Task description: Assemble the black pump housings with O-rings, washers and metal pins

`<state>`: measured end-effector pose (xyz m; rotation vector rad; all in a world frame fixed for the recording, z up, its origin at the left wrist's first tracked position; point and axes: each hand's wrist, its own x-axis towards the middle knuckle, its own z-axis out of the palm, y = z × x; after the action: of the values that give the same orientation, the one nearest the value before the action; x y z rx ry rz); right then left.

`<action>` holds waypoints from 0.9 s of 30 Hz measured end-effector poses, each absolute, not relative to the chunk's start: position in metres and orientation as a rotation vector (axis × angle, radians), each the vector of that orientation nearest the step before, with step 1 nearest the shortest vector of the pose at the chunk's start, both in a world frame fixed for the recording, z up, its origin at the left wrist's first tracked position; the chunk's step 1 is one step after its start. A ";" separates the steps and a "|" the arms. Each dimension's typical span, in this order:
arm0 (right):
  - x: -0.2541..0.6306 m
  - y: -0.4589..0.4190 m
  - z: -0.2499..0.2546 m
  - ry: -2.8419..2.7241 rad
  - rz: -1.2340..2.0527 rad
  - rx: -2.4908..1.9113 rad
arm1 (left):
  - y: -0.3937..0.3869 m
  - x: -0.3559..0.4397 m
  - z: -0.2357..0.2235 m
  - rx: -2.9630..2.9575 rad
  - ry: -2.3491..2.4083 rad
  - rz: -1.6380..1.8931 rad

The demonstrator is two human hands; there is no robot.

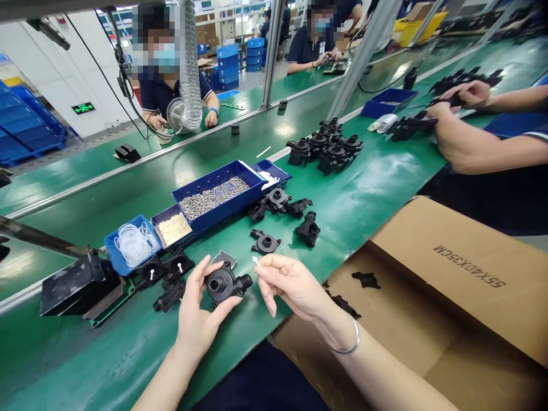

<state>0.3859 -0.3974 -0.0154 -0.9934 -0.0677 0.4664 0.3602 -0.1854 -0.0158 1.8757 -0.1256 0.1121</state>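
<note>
My left hand [199, 317] grips a black plastic pump housing [219, 285], its round raised port facing up and its threaded spout pointing right. Just to the right, my right hand [291, 282] pinches a small white plastic pin [256, 260] between thumb and fingertips, apart from the housing. Behind the held housing a small grey metallic block [225, 260] shows in part. Left of my left hand lie black housings [171, 292], two of them with white pins [180, 266] standing in them. Another black housing cover [266, 242] rests on the green table beyond my right hand.
Blue bins hold white rings [133, 245], cream-coloured small parts [174, 228], metal screws [214, 197] and white pieces [270, 178]. A cardboard box [428, 274] with several black parts stands at the right. A co-worker's hands [462, 97] handle black parts; people sit across the bench.
</note>
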 end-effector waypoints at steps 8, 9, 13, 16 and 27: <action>0.378 -0.395 -0.018 -0.085 0.460 -1.072 | -0.185 0.362 -0.016 2.048 -0.180 0.213; 0.377 -0.396 -0.018 -0.080 0.452 -1.084 | -0.186 0.362 -0.015 2.059 -0.176 0.233; 0.373 -0.398 -0.017 -0.110 0.388 -1.160 | -0.194 0.361 -0.004 1.844 0.045 0.135; 0.365 -0.395 -0.014 -0.152 0.382 -1.272 | -0.200 0.361 0.008 1.311 0.299 -0.202; 0.354 -0.373 -0.001 -0.307 0.255 -1.647 | -0.197 0.363 0.013 0.769 0.459 -0.437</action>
<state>0.3543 -0.3727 -0.0008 -1.6473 -0.3073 0.2553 0.3625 -0.1970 0.0134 0.7691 0.4593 -0.4368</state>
